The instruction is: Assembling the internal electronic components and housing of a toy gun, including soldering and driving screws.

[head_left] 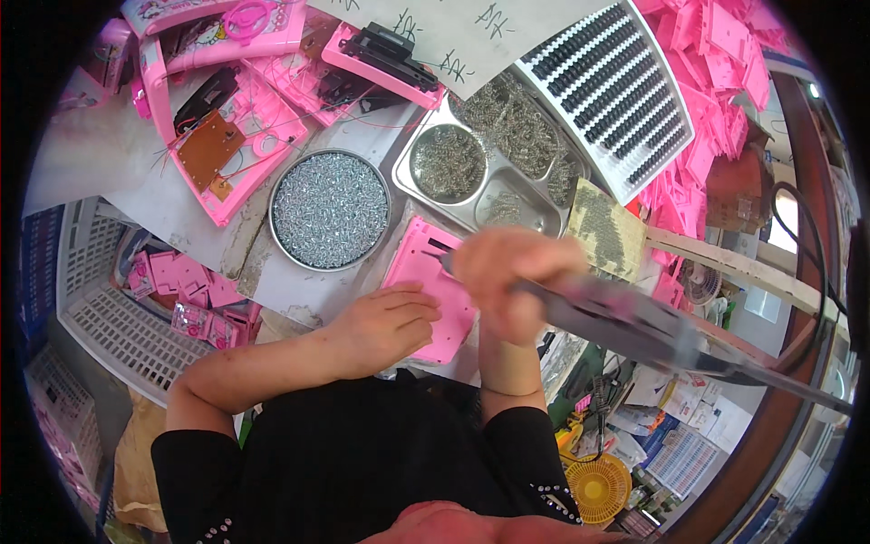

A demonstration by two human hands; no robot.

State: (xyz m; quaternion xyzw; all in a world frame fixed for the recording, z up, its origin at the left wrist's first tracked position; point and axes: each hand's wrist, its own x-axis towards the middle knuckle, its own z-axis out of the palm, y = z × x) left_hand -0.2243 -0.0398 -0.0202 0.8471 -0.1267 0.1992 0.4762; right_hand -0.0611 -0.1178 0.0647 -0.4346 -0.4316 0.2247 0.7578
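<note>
A pink plastic panel lies on the bench right in front of me. The fingers of my left hand are bent over its left edge, pressing on it; what lies under the fingertips is hidden. Above the panel's right side, my right hand is wrapped round a grey electric screwdriver, both blurred by motion. Its tip end reaches over the upper part of the panel, and its body slants out to the right. A round metal dish full of small silver screws stands left of the panel.
A steel compartment tray with springs stands beyond the panel. Behind it is a white tray with rows of black parts. Pink casings with wires sit at far left, a heap of pink parts at far right, a white crate lower left.
</note>
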